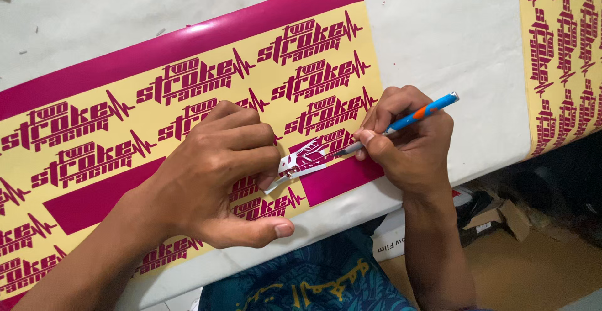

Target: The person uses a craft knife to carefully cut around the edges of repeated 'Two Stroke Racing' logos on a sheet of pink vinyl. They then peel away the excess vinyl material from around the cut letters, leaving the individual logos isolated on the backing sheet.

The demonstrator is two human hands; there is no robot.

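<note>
A long sticker sheet (pixel 94 129) with a pale yellow backing and repeated magenta cut lettering lies across a white table (pixel 439 47). My left hand (pixel 219 173) rests on the sheet and pinches a peeled strip of waste vinyl (pixel 295 163), white side up, lifted off the backing. My right hand (pixel 411 142) holds a blue and orange craft knife (pixel 411 118) like a pen. Its tip points left at the lifted strip near the sheet's lower right corner.
A second sheet (pixel 564 54) of the same yellow and magenta stickers lies at the upper right. Below the table edge are cardboard scraps (pixel 501 217), a white box (pixel 392 239) and a brown floor. Blue patterned cloth (pixel 307 279) covers my lap.
</note>
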